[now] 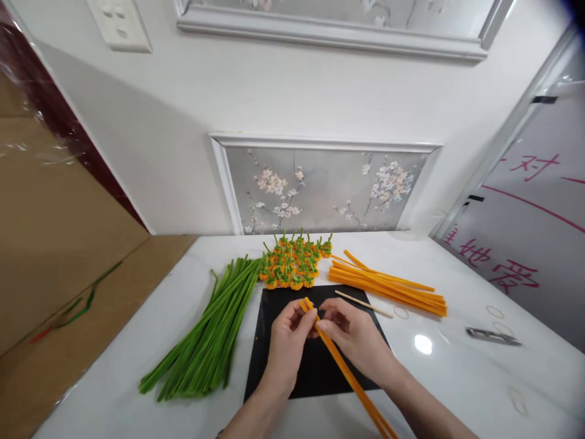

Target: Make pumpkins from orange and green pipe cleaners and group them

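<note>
Both hands meet over a black mat (315,372) on the white table. My left hand (289,335) pinches several orange pipe cleaners (350,373) near their upper ends, thumb on top. Just below that grip, my right hand (351,332) is closed on the same strands with thumb and fingers. Their long ends run down toward the lower right, out of the picture. Beyond the mat stand several small orange pipe-cleaner shapes with green tops and stems (292,262). A wooden stick (363,303) lies across the mat's upper right edge.
A bundle of green pipe cleaners (212,335) lies left of the mat, and loose orange pipe cleaners (388,283) lie to the right. Thread snips (492,336) and elastic bands (401,313) rest farther right. Cardboard (68,292) borders the left side; a wall (320,97) rises behind.
</note>
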The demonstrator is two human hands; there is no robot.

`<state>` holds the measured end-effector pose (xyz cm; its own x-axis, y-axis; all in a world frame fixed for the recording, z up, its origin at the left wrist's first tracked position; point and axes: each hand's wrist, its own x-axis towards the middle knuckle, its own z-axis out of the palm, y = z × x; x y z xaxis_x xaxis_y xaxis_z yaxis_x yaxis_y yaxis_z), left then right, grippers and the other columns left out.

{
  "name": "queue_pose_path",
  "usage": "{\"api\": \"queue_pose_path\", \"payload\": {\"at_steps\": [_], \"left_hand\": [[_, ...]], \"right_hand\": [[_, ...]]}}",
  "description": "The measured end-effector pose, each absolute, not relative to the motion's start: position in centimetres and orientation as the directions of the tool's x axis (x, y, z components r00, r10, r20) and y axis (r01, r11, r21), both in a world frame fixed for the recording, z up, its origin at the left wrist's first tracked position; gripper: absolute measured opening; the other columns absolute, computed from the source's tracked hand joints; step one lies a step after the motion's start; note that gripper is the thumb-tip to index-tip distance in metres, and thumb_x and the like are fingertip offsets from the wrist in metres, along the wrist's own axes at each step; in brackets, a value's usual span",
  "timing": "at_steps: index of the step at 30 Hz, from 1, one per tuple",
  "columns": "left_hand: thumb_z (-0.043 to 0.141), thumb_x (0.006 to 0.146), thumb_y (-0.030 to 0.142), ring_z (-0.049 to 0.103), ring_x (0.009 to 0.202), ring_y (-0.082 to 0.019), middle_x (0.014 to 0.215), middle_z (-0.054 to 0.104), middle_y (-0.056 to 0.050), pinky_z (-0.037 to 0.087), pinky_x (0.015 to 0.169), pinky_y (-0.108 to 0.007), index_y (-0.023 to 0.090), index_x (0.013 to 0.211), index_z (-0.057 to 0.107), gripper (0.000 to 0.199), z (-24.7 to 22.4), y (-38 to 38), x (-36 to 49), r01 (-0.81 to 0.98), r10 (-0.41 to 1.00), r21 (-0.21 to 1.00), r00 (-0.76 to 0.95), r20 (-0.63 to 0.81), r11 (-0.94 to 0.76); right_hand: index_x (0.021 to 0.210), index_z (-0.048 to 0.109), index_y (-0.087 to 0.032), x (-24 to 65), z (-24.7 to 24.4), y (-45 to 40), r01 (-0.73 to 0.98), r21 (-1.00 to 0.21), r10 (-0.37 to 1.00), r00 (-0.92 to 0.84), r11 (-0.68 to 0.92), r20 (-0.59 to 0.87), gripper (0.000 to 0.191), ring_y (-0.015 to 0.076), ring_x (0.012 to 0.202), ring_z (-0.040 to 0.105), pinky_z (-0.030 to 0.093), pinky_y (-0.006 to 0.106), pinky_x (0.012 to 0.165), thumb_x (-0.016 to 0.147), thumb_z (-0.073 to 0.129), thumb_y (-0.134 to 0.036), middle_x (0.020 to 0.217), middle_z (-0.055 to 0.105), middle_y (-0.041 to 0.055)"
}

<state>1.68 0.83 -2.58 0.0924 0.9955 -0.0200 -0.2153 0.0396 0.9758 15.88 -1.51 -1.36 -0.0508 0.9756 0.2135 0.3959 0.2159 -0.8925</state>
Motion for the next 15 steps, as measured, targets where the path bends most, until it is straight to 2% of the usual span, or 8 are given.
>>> {"api": "queue_pose_path", "payload": {"at_steps": [2,5,8,10,13,15], "left_hand": [[0.069,0.076,0.037,0.056,0.069,-0.013,0.076,0.063,-0.001,0.048,0.061,-0.021,0.015,0.082,0.068,0.022,-2.5,0.9,1.5,-0.166,0.993,0.986,0.121,0.006,0.014],[0.067,0.077,0.040,0.055,0.072,-0.015,0.074,0.061,-0.002,0.048,0.065,-0.022,0.014,0.076,0.069,0.027,-2.6,1.1,1.4,-0.140,0.991,0.990,0.137,0.005,0.015],[0.066,0.078,0.043,0.055,0.074,-0.015,0.074,0.060,-0.002,0.048,0.069,-0.023,0.014,0.082,0.070,0.030,-2.7,1.3,1.2,-0.185,0.989,0.981,0.141,-0.032,0.058],[0.066,0.078,0.045,0.052,0.064,-0.011,0.070,0.056,0.000,0.045,0.061,-0.021,0.014,0.088,0.069,0.032,-2.7,1.6,1.0,-0.229,0.986,0.968,0.151,-0.071,0.104],[0.071,0.074,0.043,0.035,0.047,-0.004,0.065,0.047,0.005,0.025,0.041,-0.015,0.015,0.095,0.067,0.036,-2.4,1.9,0.6,-0.289,0.973,0.940,0.188,-0.131,0.183],[0.073,0.071,0.041,0.029,0.044,-0.002,0.066,0.045,0.005,0.015,0.040,-0.015,0.015,0.091,0.065,0.034,-2.3,1.9,0.5,-0.306,0.963,0.926,0.219,-0.158,0.222]], "right_hand": [[0.089,0.062,-0.019,15.5,-1.4,-1.0,0.299,-0.931,0.977,-0.083,0.211,0.195,0.012,0.0147,0.066,0.058,0.047,0.024,0.062,0.082,0.060,-0.028,0.073,0.063,0.0001],[0.086,0.063,-0.018,15.0,-2.0,-0.5,0.246,-0.941,0.972,-0.100,0.231,0.212,0.010,0.0131,0.064,0.055,0.046,0.023,0.061,0.083,0.058,-0.026,0.071,0.060,-0.0009],[0.084,0.062,-0.018,15.0,-2.6,-0.2,0.222,-0.945,0.970,-0.086,0.239,0.226,0.014,0.0132,0.064,0.053,0.046,0.024,0.061,0.085,0.056,-0.030,0.070,0.057,-0.0007],[0.085,0.060,-0.018,15.2,-3.0,0.0,0.190,-0.960,0.978,-0.056,0.208,0.201,0.017,0.0138,0.064,0.055,0.047,0.024,0.059,0.087,0.054,-0.033,0.072,0.057,0.0001],[0.089,0.060,-0.019,15.8,-3.4,0.4,0.243,-0.939,0.969,-0.011,0.241,0.246,0.019,0.0141,0.062,0.056,0.047,0.024,0.056,0.090,0.049,-0.034,0.075,0.058,0.0013],[0.091,0.062,-0.019,16.2,-3.6,0.5,0.368,-0.873,0.941,-0.020,0.320,0.337,0.021,0.0160,0.066,0.058,0.047,0.026,0.061,0.091,0.046,-0.032,0.077,0.061,0.0032]]}}
